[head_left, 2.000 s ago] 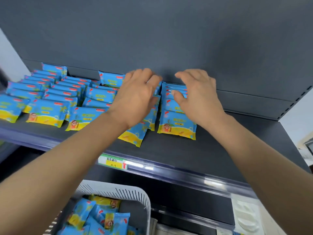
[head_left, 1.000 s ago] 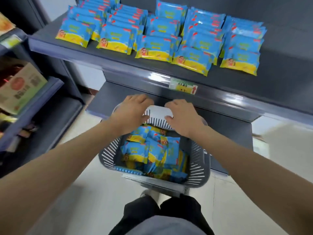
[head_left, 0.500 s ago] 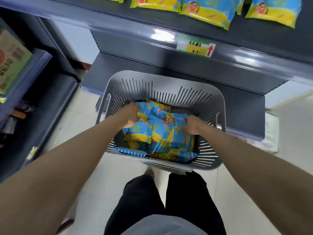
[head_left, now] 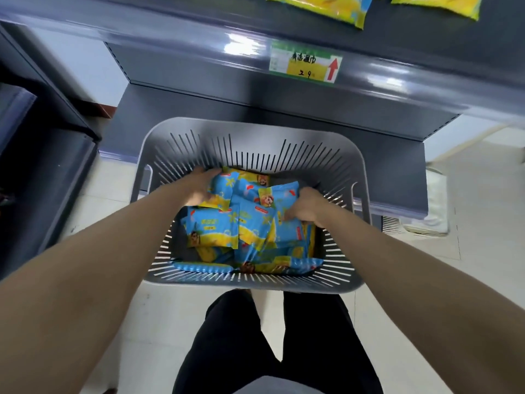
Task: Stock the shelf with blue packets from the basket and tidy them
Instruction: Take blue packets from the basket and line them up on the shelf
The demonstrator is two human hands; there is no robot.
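Observation:
A grey slatted basket [head_left: 255, 137] stands on the floor below the shelf [head_left: 199, 32], holding a heap of several blue and yellow packets [head_left: 216, 226]. Both my hands are down inside it. My left hand [head_left: 199, 186] grips a packet at the heap's far left, its fingers curled round the packet's edge. At the heap's right side, my right hand [head_left: 302, 207] has its fingers curled into the packets, gripping one there. The bottom edges of stocked packets [head_left: 321, 8] show on the shelf at the top of the view.
A green and yellow price label [head_left: 305, 65] with a red arrow sits on the shelf's front rail. A lower dark shelf [head_left: 284, 109] runs behind the basket. Another dark shelving unit [head_left: 42, 166] stands at the left. My legs in dark trousers [head_left: 272, 336] are just below the basket.
Both hands left the shelf rows, came down over the basket rim and sank into the packets. Since half a second ago they have closed further on the heap's left and right sides.

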